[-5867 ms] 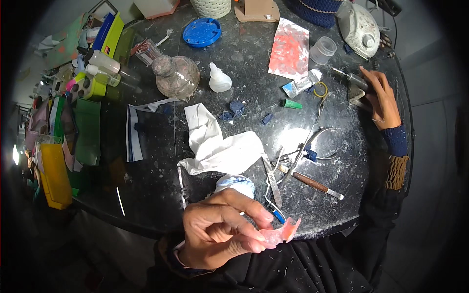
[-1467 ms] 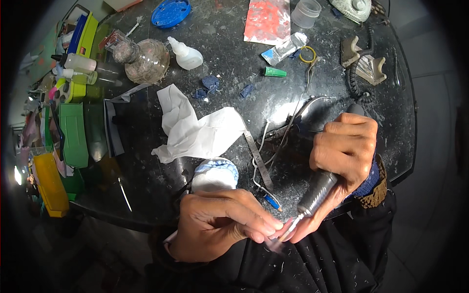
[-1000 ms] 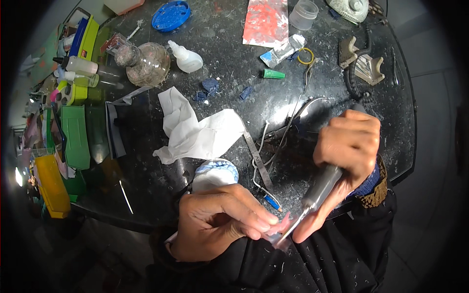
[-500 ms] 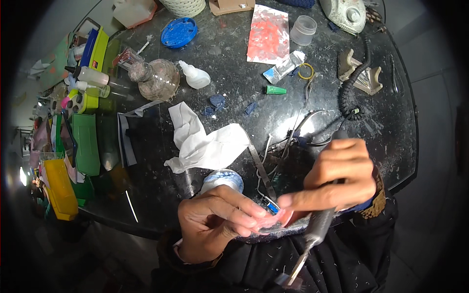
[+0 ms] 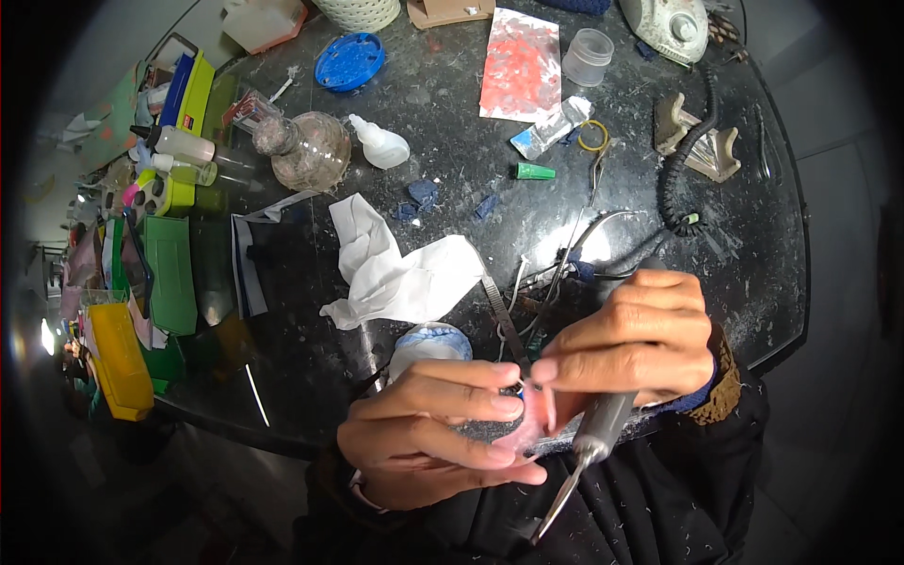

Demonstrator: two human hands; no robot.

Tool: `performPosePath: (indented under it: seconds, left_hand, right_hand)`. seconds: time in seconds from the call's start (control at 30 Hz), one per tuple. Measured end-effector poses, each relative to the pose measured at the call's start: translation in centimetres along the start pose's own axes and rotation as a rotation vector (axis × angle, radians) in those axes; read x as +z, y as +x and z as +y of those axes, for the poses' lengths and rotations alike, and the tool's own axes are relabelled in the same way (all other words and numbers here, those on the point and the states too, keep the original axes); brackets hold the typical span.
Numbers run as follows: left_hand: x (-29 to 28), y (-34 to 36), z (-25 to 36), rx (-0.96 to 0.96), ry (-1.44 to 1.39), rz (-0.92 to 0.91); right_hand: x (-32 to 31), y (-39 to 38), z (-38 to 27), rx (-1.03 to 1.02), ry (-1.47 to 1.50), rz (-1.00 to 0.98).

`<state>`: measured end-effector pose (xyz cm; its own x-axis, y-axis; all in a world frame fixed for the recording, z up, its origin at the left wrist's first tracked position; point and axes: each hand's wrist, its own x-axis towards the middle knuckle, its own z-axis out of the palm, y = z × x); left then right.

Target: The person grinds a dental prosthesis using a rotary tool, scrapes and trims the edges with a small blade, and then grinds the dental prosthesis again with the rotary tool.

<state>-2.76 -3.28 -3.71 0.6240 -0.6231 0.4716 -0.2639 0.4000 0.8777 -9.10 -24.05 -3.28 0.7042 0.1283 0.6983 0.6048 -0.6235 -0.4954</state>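
My left hand (image 5: 428, 428) is closed on a pink, curved piece (image 5: 533, 420) that looks like denture acrylic, with its fingers spread along it. A small blue part shows by the left fingertips; its kind I cannot make out. My right hand (image 5: 636, 344) grips a grey rotary handpiece (image 5: 605, 426), whose metal tip points down toward my lap. The right fingertips meet the upper edge of the pink piece. Just behind the left hand stands a white bowl (image 5: 428, 341) with bluish-white contents, beside a crumpled white tissue (image 5: 410, 282) and a metal strip-like tool (image 5: 502, 311).
A coiled black cord (image 5: 680, 184) runs from the right hand toward a whitish control box (image 5: 670, 28). Farther back are a glass flask (image 5: 311, 155), a white squeeze bottle (image 5: 381, 146), a blue lid (image 5: 349, 62) and a red-smeared card (image 5: 521, 71). Coloured bins (image 5: 169, 273) line the left.
My left hand has turned and spread its fingers, tilting the pink piece. My right hand has shifted slightly left, with the handpiece still in it. The view has moved a little.
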Motion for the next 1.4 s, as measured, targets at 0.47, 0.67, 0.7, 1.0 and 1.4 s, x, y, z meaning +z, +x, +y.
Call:
performPosePath:
  seconds: [0.47,0.67,0.7,1.0,1.4]
  left_hand:
    - [0.1,1.0,-0.3,0.508,0.472,0.026]
    - [-0.6,0.7,0.6,0.425,0.683,-0.002]
    - [-0.5,0.8,1.0,0.426,0.670,-0.004]
    - [-1.4,0.5,0.0,0.518,0.768,-0.036]
    - [-1.0,0.9,0.6,0.434,0.802,0.000]
  right_hand:
    - [-1.7,0.4,-2.0,0.258,-0.156,-0.173]
    - [-1.0,-0.1,-1.4,0.250,-0.267,-0.190]
    - [-1.2,0.1,-1.7,0.237,-0.348,-0.195]
    - [-0.4,0.3,-1.5,0.239,-0.415,-0.164]
    - [0.1,0.3,-1.6,0.187,-0.557,-0.098]
